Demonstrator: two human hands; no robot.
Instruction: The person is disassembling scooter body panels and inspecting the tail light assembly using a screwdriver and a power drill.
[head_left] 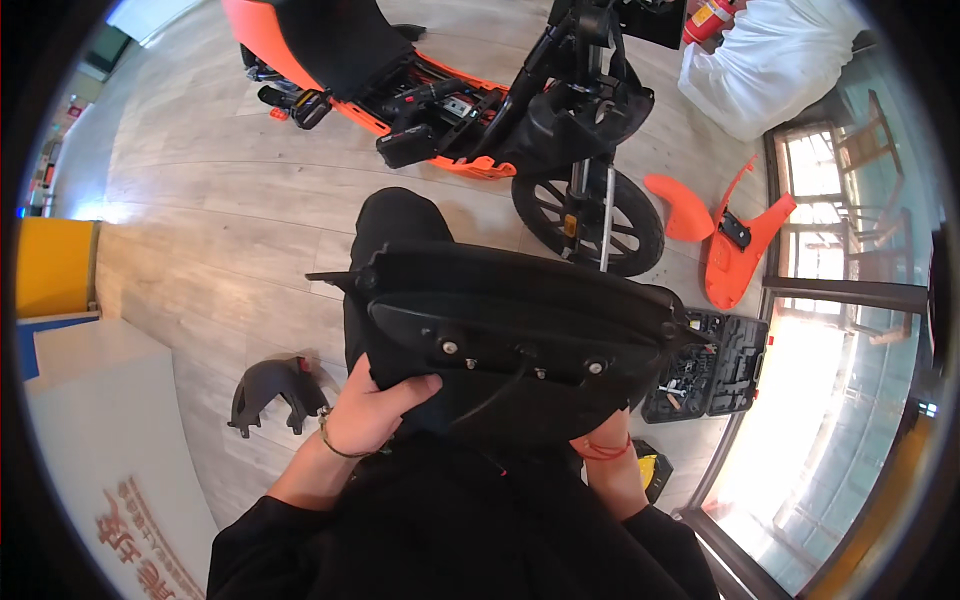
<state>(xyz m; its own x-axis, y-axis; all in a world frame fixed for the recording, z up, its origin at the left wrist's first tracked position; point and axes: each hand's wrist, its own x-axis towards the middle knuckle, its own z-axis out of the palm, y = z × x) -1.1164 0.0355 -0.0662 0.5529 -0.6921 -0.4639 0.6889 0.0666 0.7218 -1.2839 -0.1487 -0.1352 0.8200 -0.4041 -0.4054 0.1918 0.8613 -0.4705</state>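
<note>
A wide black plastic scooter cover (520, 335) rests over my lap, curved, with several bolts or screws along its middle and a thin cable hanging from it. My left hand (385, 405) is closed on its lower left edge, thumb on top and fingers underneath. At the lower right edge, my right hand (608, 430) holds the cover from beneath; its fingers are hidden behind it. Beyond my knees stands an orange and black scooter (470, 110) with its inner parts exposed. What looks like a cordless drill (425, 100) lies on its floor area.
Orange body panels (735, 250) lie on the floor right of the front wheel (590, 220). An open tool case (705, 365) sits near the window. A dark curved cover (275, 395) is on the floor at left, beside a white cabinet (110, 400). A white sack (770, 70) stands far right.
</note>
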